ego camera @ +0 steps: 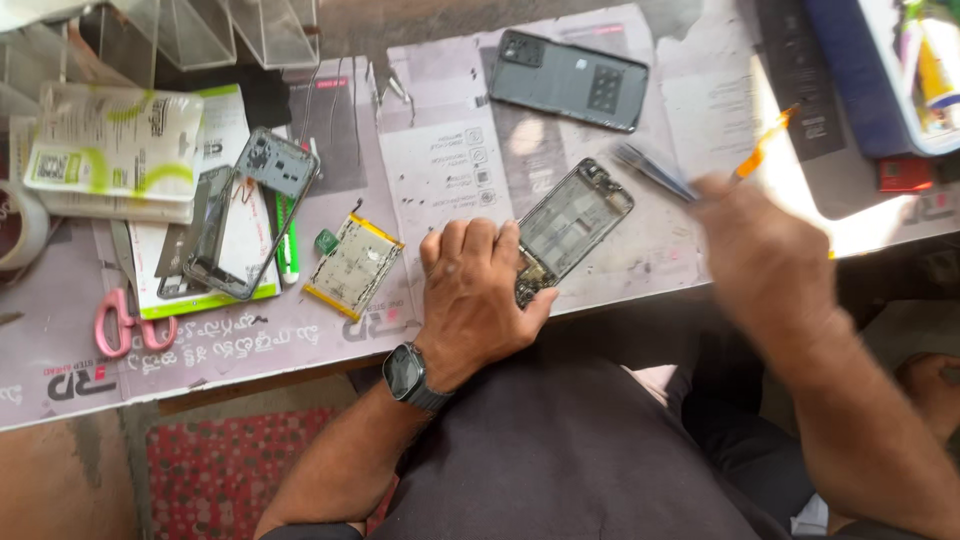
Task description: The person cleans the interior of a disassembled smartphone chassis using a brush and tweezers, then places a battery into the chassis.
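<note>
Motion blur hides right hand (765, 255) grip; left hand (478, 290) flat on phone frame (572, 225).

Opened phone frame (572, 228): metal and plastic, dull grey, bare circuit parts showing. Back cover (568, 80): smooth dark plastic, slight sheen. Battery (353, 265): foil-like wrap, yellow edges, semi-gloss. Table cover (440, 170): printed paper, matt, scuffed w/ marks. Scissors (125, 320): pink plastic handles, glossy. Packet (115, 150): clear glossy plastic film. Watch (408, 375): glossy face, matt dark strap.

Left hand (478, 290) flat, right hand (765, 250) raised, blurred.
</note>
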